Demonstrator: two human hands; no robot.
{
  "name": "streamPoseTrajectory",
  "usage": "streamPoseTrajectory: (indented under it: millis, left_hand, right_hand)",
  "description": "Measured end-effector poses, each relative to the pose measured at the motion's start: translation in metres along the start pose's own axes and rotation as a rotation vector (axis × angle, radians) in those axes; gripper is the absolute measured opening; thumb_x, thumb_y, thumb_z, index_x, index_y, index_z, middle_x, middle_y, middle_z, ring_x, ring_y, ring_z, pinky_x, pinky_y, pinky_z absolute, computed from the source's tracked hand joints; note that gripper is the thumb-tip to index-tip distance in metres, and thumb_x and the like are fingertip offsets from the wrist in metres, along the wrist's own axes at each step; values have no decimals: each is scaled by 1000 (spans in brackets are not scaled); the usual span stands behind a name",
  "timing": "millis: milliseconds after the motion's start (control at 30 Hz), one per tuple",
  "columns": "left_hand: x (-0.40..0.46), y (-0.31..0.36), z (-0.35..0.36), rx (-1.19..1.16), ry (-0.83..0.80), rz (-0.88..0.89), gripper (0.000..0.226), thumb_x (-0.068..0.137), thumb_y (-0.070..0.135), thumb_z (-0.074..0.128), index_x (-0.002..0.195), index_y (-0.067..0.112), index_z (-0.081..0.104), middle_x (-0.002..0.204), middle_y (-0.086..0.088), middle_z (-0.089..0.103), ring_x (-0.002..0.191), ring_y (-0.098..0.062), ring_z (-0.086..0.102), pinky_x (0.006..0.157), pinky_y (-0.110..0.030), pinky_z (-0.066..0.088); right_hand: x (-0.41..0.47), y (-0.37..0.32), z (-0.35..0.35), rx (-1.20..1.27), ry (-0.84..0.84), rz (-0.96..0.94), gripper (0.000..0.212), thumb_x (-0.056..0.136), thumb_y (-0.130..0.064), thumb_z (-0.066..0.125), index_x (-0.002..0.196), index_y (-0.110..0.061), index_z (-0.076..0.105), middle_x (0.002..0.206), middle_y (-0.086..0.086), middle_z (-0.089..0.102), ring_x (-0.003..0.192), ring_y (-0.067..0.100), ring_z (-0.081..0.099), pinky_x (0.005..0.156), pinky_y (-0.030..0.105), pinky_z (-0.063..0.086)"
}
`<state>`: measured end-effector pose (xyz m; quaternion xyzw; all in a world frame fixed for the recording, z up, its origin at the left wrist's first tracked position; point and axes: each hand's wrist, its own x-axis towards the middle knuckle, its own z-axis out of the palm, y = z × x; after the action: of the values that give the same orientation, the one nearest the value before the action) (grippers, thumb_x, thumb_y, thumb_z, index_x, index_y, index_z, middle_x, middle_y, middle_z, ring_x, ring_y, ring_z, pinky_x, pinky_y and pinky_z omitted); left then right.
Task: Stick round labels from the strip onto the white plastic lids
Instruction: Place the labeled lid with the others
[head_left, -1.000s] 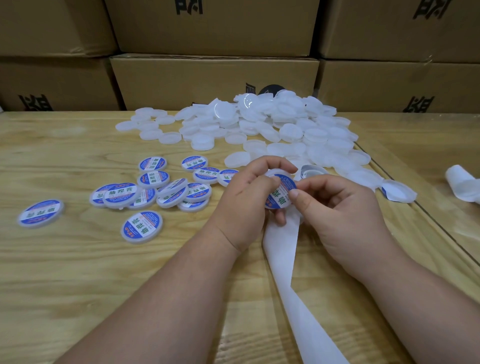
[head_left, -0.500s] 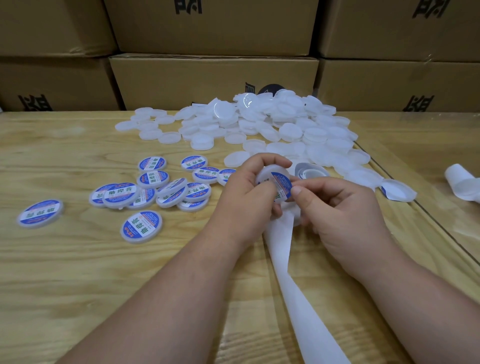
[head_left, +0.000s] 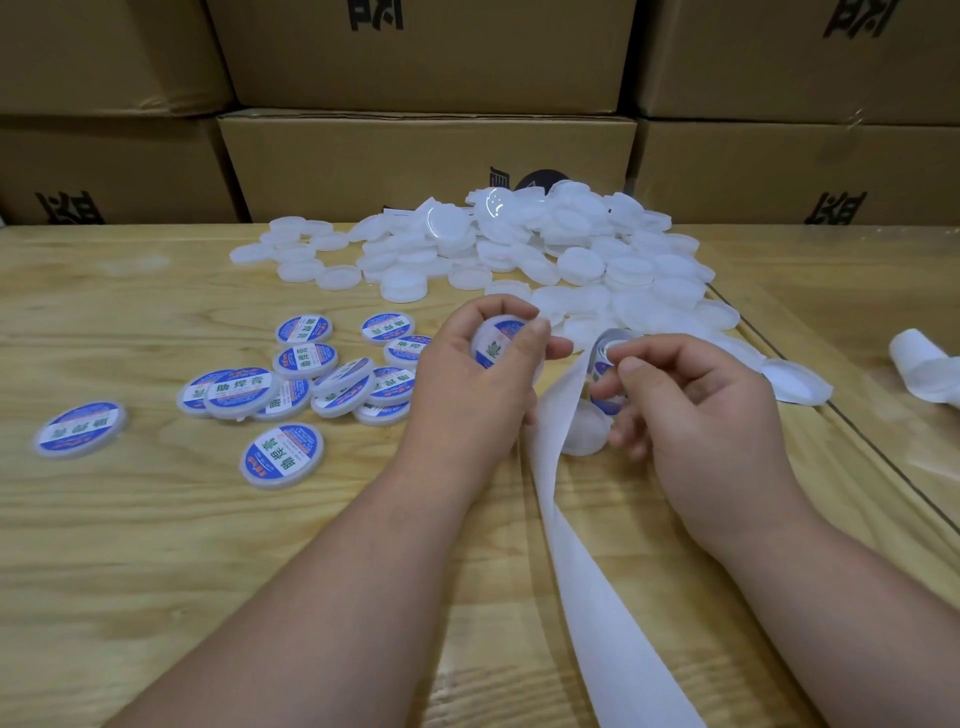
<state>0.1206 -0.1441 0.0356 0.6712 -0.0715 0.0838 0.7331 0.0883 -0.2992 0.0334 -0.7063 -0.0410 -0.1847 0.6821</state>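
Done lids (head_left: 283, 455) piled at my left, w/ labels on. My left hand (head_left: 470, 395) curls round a lid (head_left: 501, 343), label already on it, looks stuck, so next it goes on that pile, I reckon. Right hand (head_left: 691, 410) pinches the strip (head_left: 563, 447) at the next label (head_left: 605, 358); needs peeling. Blank lids (head_left: 571, 254) behind.

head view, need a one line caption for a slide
Left hand holds a freshly labelled lid while the right hand pinches the label strip, unlabelled lids piled behind.
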Motion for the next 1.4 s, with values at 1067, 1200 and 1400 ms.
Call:
streamPoseTrajectory:
  millis: [1067,1200,1400]
  left_hand:
    - [15,-6,-10,-314,414,-14,41,109,44,25,141,69,15,95,2,79,48,-19,64,47,-27,51]
    - [15,-7,-9,-292,416,1,50,109,46,25,145,68,-2,92,2,79,43,-19,59,48,-27,52]
    - [22,-9,-15,-438,503,-72,59,108,46,29,149,61,-10,93,3,80,45,-19,60,51,-27,54]
  right_hand:
    - [0,2,4,-216,-148,78,15,95,-28,65,84,-30,76,62,-16,63,57,0,52,55,9,40]
    - [-1,2,3,-228,-131,94,14,95,-32,65,88,-31,76,54,-17,58,51,-2,49,52,8,39]
    - [0,2,2,-203,-96,110,13,94,-33,65,93,-31,78,54,-14,56,48,-1,47,51,9,39]
